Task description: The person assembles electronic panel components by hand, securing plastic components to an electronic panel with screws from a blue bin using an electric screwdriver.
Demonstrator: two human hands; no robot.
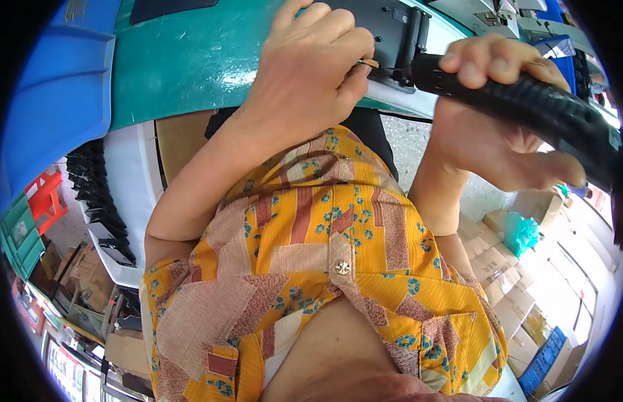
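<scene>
My right hand (482, 130) is wrapped around a thick black handheld tool that looks like an electric screwdriver (526, 97), held almost level, its narrower end pointing left. From that end a thin dark shaft reaches toward my left hand (310, 70). The left fingers are closed, thumb against forefinger, on a small tan piece (370, 63) too small to name, beside the shaft's tip. Whether the two touch, I cannot tell. Just behind both hands lies a flat black panel (375, 30) with a raised black bar along its right side.
The panel rests on a glossy green tabletop (184, 74). A blue bin (57, 87) stands at the left, above a white tray holding a row of black parts (100, 194). Cardboard boxes (492, 268) and a teal plastic bag (521, 233) are on the floor at right.
</scene>
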